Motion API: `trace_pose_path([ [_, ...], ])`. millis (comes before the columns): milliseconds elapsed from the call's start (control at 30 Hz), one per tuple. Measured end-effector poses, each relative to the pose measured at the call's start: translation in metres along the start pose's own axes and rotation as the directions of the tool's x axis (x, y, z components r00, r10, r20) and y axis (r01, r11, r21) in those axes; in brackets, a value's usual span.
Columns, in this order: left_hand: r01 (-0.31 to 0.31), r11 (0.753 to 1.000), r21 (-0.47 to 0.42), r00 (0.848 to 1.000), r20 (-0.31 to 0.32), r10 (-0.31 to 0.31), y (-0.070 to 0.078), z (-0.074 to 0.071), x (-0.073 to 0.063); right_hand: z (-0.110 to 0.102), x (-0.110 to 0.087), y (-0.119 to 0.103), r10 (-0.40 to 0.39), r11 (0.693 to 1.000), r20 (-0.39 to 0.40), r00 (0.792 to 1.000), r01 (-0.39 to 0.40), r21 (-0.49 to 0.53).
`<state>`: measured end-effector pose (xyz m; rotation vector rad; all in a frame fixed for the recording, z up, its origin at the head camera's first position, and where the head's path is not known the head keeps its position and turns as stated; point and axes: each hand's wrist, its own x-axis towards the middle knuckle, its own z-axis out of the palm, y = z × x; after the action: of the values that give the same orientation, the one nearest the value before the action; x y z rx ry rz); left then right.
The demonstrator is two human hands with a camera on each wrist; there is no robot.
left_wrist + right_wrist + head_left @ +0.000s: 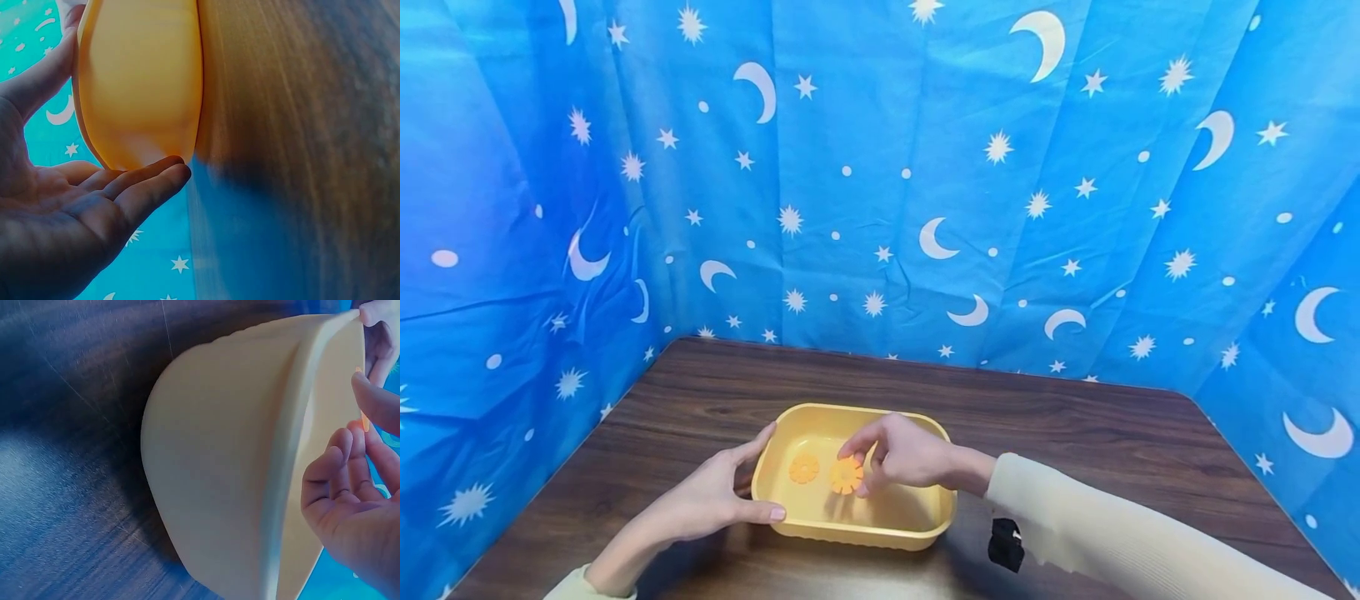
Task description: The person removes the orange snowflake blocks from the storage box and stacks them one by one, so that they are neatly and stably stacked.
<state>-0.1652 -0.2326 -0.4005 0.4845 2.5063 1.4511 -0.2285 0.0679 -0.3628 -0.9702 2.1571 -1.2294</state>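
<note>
A yellow rectangular plastic tub (pixel 917 537) with rounded corners sits on the table. My left hand (pixel 703 496) holds its left end, thumb at the front corner and a finger at the back corner; in the left wrist view, the other fingers lie against the tub's outer wall (pixel 140 81). Inside, an orange flower-shaped disc (pixel 804 469) lies flat on the bottom, toward the left. My right hand (pixel 906 454) reaches over the tub and pinches a second orange flower-shaped disc (pixel 847 476) between thumb and fingers, held upright. In the right wrist view only this disc's thin edge (pixel 365 423) shows.
The dark wood-grain table (pixel 1075 433) extends around the tub. Blue cloth (pixel 880 192) with white moons and stars hangs behind and at both sides. A small black object (pixel 1005 544) shows below the right sleeve (pixel 1097 517).
</note>
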Motion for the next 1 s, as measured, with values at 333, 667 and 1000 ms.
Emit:
trace_pose_path([
  [333,0.011,1.0,-0.002,1.0,-0.005,-0.011,0.001,0.001,-0.001,-0.006,-0.023,0.0,-0.046,0.998,-0.066,0.997,0.043,-0.043],
  [667,-0.023,1.0,0.005,1.0,0.0,0.023,-0.001,0.0,0.0,-0.022,-0.051,0.006,-0.103,0.995,-0.112,0.988,0.103,-0.003],
  [1000,-0.024,1.0,-0.016,1.0,0.007,0.024,-0.002,-0.001,0.0,-0.032,-0.074,0.013,-0.097,0.995,-0.218,0.971,0.091,-0.037],
])
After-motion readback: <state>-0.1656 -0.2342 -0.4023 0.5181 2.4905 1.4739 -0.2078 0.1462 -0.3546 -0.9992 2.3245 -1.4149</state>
